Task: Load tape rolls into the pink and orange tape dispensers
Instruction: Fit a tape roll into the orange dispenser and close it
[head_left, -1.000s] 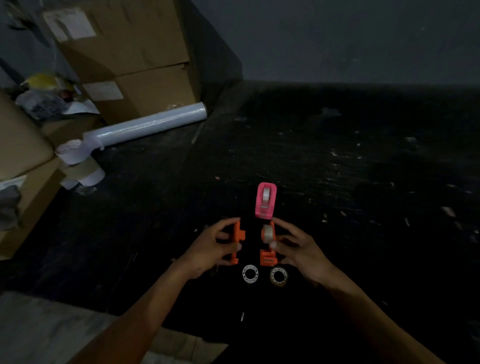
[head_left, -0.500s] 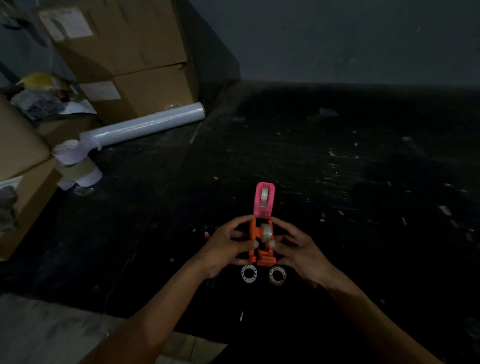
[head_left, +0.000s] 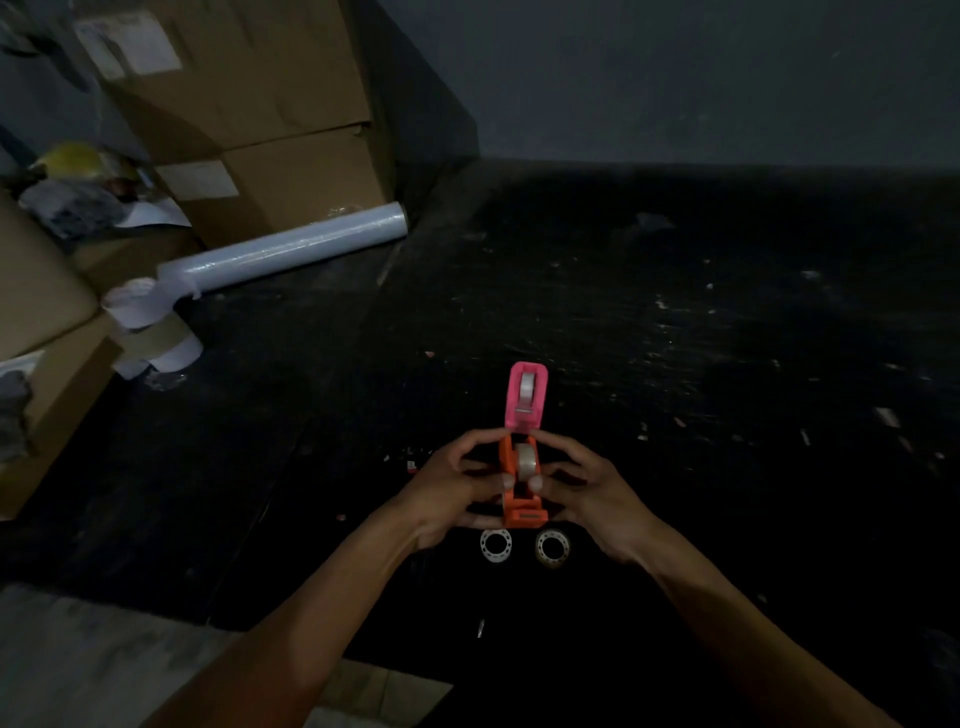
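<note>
On the dark floor the orange tape dispenser (head_left: 522, 506) sits between my two hands with a clear tape roll (head_left: 525, 464) inside it. My left hand (head_left: 447, 483) presses its left side and my right hand (head_left: 592, 488) presses its right side, thumbs meeting at the roll. Just beyond it stands the pink tape dispenser (head_left: 527, 397), also holding a tape roll (head_left: 528, 387). Two loose rings lie in front of the orange dispenser: a white ring (head_left: 496, 545) and a clear one (head_left: 552, 546).
Stacked cardboard boxes (head_left: 249, 104) stand at the back left, with a long white film roll (head_left: 291, 249) leaning by them and paper rolls (head_left: 156, 338) below. More cartons (head_left: 47, 332) line the left edge. A pale board (head_left: 104, 665) lies at the bottom left.
One second ago the orange dispenser was in two halves, one in each hand. My hands have pushed the halves together around the roll, and they now form one closed body.
</note>
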